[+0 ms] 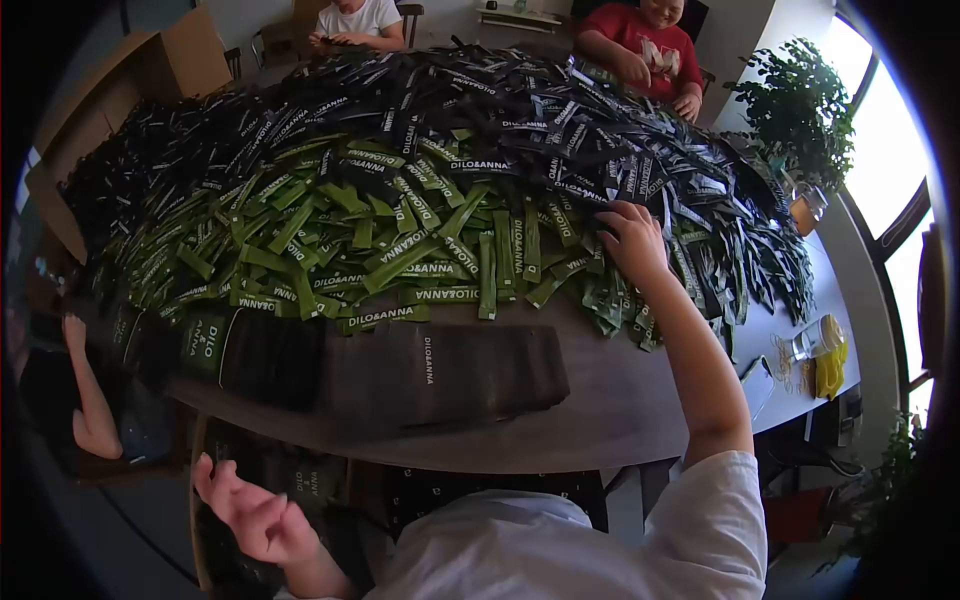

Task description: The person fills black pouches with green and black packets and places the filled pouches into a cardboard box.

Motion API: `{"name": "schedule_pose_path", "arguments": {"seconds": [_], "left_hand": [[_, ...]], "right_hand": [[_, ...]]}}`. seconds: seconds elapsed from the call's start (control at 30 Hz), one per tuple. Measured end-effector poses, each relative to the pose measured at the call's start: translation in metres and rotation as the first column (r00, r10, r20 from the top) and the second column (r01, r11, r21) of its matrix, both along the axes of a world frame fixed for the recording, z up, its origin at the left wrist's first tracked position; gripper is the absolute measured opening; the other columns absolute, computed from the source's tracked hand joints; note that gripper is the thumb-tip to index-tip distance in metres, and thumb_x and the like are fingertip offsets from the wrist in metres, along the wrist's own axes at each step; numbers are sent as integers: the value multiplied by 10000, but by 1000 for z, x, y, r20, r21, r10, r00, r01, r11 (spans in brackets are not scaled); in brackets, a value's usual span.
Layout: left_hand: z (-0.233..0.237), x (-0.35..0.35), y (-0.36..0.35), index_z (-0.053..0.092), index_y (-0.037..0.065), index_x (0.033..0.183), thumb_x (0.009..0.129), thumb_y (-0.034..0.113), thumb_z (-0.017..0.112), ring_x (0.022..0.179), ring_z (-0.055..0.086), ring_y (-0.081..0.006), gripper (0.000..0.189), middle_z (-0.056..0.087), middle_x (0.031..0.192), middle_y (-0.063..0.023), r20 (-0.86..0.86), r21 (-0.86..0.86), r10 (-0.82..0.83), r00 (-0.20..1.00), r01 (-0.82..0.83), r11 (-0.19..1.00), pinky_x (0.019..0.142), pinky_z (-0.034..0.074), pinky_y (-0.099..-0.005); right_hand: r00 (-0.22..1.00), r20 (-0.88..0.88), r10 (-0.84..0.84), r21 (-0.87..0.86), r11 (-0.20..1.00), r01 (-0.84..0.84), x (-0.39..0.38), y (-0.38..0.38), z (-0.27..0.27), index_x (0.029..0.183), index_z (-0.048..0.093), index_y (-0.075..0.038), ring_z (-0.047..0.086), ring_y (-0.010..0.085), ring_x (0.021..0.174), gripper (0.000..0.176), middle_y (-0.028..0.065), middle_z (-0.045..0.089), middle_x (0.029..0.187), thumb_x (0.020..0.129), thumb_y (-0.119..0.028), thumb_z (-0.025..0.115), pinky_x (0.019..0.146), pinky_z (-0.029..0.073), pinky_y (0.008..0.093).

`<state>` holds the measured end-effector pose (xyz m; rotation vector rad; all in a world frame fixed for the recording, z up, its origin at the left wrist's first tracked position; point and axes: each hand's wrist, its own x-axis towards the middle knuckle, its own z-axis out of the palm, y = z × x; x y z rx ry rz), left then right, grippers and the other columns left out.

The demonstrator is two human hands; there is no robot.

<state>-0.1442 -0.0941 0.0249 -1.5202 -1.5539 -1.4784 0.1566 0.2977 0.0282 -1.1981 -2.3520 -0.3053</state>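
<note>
Lying beneath the right hand (632,240): dark sachets (585,195).

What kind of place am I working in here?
Likely an office or meeting room turned into a hand-sorting station: a long table heaped with green and black sachets, other people seated at its far side, plus a cardboard box and a potted plant by the window.

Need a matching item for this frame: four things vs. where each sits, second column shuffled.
1 right hand
2 left hand
3 potted plant
4 brown stack

A lying at the near edge of the table
B on the sachet heap, where green meets black
C below the table edge, fingers spread
D far right, past the table end

Pairs: 1-B, 2-C, 3-D, 4-A
</note>
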Motion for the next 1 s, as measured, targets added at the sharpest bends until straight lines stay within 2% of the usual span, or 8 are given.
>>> {"name": "schedule_pose_path", "arguments": {"seconds": [0.07,0.17,0.47,0.6,0.7,0.8,0.9,1.0], "left_hand": [[60,31,24,585,127,832,806,212,526,1154,345,-289,107,457,1202,-93,3,245,-316,949,306,920,827,387,-402],[65,40,10,582,124,850,810,221,522,1142,348,-290,121,454,1200,-92,58,242,-326,944,304,922,824,384,-401],[87,78,57,566,112,931,826,261,502,1087,360,-294,193,441,1191,-85,187,317,-576,796,506,802,811,368,-399],[97,88,63,559,106,967,833,278,493,1063,365,-296,228,435,1187,-81,211,363,-649,731,558,747,805,360,-398],[101,84,48,554,102,994,838,292,487,1044,369,-298,254,430,1184,-79,217,395,-683,697,577,714,800,355,-398],[105,87,34,548,98,1021,844,305,480,1026,374,-299,281,426,1181,-77,217,435,-722,657,597,674,796,350,-397],[114,85,47,543,94,1048,849,318,473,1008,378,-300,308,421,1178,-74,213,476,-788,578,642,601,791,344,-396],[124,85,54,538,90,1075,855,332,467,989,382,-302,335,417,1175,-72,146,506,-873,466,723,471,787,339,-395]], "right_hand": [[995,2,96,40,995,-96,3,13,1,915,606,-108,493,210,975,198,8,574,983,720,-106,575,831,380,335],[918,-284,277,192,954,-228,1,14,19,1006,537,-54,554,302,873,211,110,596,945,796,-45,515,759,436,369],[894,-299,334,-376,820,-432,-29,-36,15,825,571,-10,563,333,727,101,152,575,789,787,-102,552,627,454,375],[843,-280,458,-346,772,-534,-92,-37,-10,794,599,-8,569,350,693,205,157,588,760,798,-207,548,617,465,415],[991,76,109,-522,851,-54,-137,-35,-11,738,611,0,593,339,735,315,187,607,776,768,-311,576,639,492,400],[982,174,74,-537,843,31,-151,-35,-11,768,614,-9,602,309,789,326,161,617,837,721,-332,607,670,496,385],[975,204,82,-557,829,47,-145,-36,-10,868,597,-16,582,305,856,341,177,598,920,699,-312,609,714,482,393],[987,-158,10,-488,868,-86,-128,-37,-24,959,544,-28,558,329,894,379,178,586,916,703,-304,581,743,461,396]]}}
